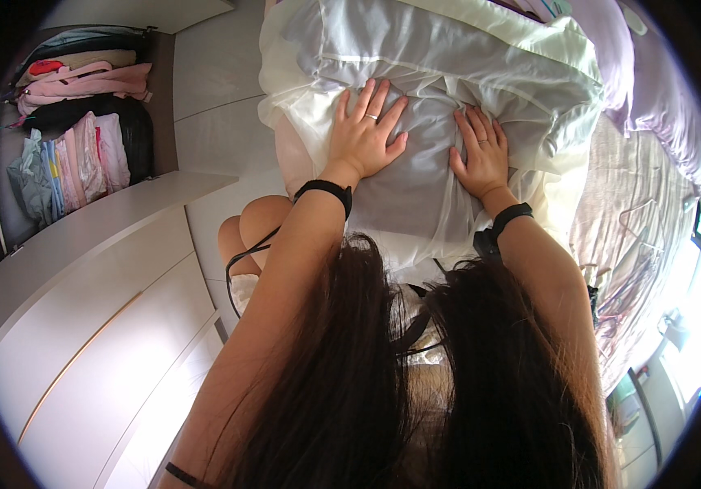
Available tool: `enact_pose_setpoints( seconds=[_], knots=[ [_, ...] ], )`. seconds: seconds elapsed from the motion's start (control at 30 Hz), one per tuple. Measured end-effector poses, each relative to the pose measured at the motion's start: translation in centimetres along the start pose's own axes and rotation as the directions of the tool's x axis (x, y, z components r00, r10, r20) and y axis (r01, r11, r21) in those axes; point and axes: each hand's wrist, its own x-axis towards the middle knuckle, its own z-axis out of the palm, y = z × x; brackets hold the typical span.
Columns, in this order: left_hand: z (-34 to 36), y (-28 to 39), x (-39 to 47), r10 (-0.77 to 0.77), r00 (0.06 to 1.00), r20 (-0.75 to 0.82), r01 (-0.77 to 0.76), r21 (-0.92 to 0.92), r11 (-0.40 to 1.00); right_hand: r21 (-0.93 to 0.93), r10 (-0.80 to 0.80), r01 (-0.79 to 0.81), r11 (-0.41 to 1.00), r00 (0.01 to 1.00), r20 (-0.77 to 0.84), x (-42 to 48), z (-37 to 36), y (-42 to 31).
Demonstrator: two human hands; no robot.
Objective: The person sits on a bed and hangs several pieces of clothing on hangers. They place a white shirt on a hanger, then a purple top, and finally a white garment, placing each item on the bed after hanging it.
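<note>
A pale, glossy sheer cloth with a grey layer showing through lies spread in front of me, wrinkled around my fingers. My left hand rests flat on it with the fingers spread. To the right, my right hand lies palm down on the same cloth, its fingers closer together. Both palms face the fabric and neither hand grips anything that I can see. The cloth's upper part has a seamed band, and its thin cream edges hang out at both sides. What supports it is hidden.
At the left, an open wardrobe compartment holds folded clothes and a pink garment. White drawers stand below it. Lilac satin bedding and a striped bedspread with clothes hangers lie at the right.
</note>
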Motion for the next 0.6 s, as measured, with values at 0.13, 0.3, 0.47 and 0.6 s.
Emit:
enact_pose_setpoints(
  seconds=[0.13, 0.3, 0.47, 0.6],
  knots=[
    [-0.03, -0.02, 0.04, 0.002, 1.0, -0.004, -0.002, 0.001, 1.0, 0.028, 0.001, -0.002, 1.0, 1.0, 0.008, 0.0, 0.1, 0.11],
    [-0.11, -0.01, 0.15, 0.004, 1.0, -0.008, -0.004, -0.007, 1.0, 0.036, 0.0, 0.0, 0.999, 1.0, -0.001, 0.05, 0.12, 0.14],
    [-0.2, 0.09, 0.16, 0.014, 1.0, 0.003, -0.014, -0.022, 1.0, 0.02, -0.001, 0.001, 1.0, 1.0, -0.022, -0.14, 0.01, 0.23],
    [-0.44, 0.07, -0.24, 0.024, 1.0, 0.005, -0.024, 0.0, 1.0, 0.038, -0.012, 0.014, 0.999, 0.999, -0.043, -0.35, -0.03, -0.2]
  ],
)
